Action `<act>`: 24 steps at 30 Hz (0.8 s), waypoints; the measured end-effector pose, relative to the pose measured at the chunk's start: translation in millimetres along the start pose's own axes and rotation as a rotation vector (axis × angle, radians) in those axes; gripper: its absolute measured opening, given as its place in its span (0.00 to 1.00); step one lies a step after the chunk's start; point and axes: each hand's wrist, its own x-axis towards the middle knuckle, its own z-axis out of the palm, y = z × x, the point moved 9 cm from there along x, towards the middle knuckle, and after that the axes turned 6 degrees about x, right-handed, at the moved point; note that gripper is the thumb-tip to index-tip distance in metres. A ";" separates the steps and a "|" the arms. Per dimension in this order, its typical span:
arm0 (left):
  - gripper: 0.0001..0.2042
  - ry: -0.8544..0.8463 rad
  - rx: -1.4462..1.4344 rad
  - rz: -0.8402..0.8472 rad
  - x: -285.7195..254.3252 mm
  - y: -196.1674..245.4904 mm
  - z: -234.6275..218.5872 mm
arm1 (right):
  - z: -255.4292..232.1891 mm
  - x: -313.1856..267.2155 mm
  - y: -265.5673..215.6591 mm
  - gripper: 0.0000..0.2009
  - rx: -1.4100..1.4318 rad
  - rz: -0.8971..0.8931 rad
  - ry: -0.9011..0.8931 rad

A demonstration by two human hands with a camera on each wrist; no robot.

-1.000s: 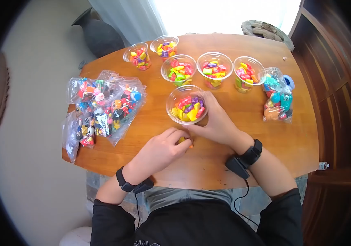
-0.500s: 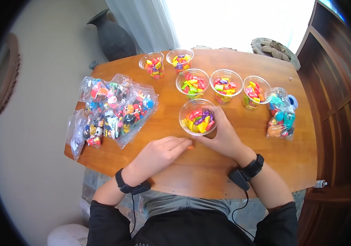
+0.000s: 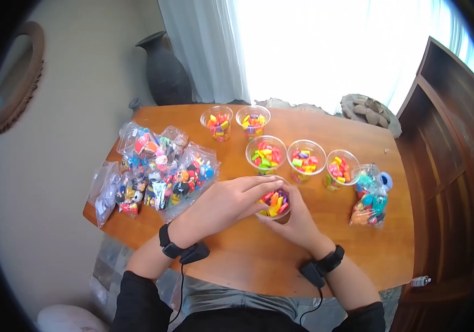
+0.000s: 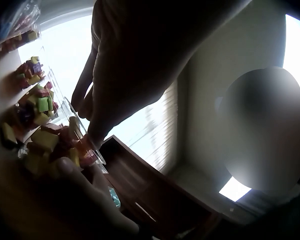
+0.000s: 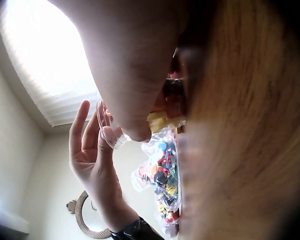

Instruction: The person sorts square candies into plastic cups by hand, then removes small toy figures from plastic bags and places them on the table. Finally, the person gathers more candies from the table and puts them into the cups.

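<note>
A clear plastic cup (image 3: 282, 215) holds bright red, yellow, orange and purple wrapped candies (image 3: 277, 206). My right hand (image 3: 302, 224) grips the cup from its right side, thumb along the near side. Over the cup's left rim reaches my left hand (image 3: 227, 200), its fingers stretched across the opening. In the right wrist view, the left hand (image 5: 92, 160) has its thumb at the rim and its fingers extended, spread from the thumb. The left wrist view shows yellow and red candies (image 4: 45, 140) close below the left fingertips.
Several more clear cups (image 3: 246, 150) of candies stand behind in two rows. Clear bags of small toy figures (image 3: 184, 177) lie at the left. Another bag with teal and orange items (image 3: 378, 205) lies at the right, beside a blue ring-shaped item (image 3: 386, 180). All are on the wooden table (image 3: 237, 254).
My left hand has risen from the tabletop in front of the cup to over its rim, its fingers now extended. The right hand keeps its grip on the cup. The head view has tilted upward.
</note>
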 end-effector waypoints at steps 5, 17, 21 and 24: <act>0.10 0.041 0.146 -0.278 -39.4 -52.9 3.0 | 0.4 -6.2 4.4 0.39 -0.087 -0.003 -0.019; 0.19 -0.120 0.036 -0.288 -64.7 -87.8 80.5 | -0.6 -7.5 6.7 0.39 -0.066 0.070 -0.005; 0.19 -0.091 -0.108 -0.343 -59.4 -90.2 74.2 | 1.1 -8.1 12.1 0.40 -0.067 0.092 -0.026; 0.19 -0.110 -0.134 -0.342 -59.7 -90.9 72.1 | 1.5 -6.8 12.2 0.40 -0.071 0.061 -0.020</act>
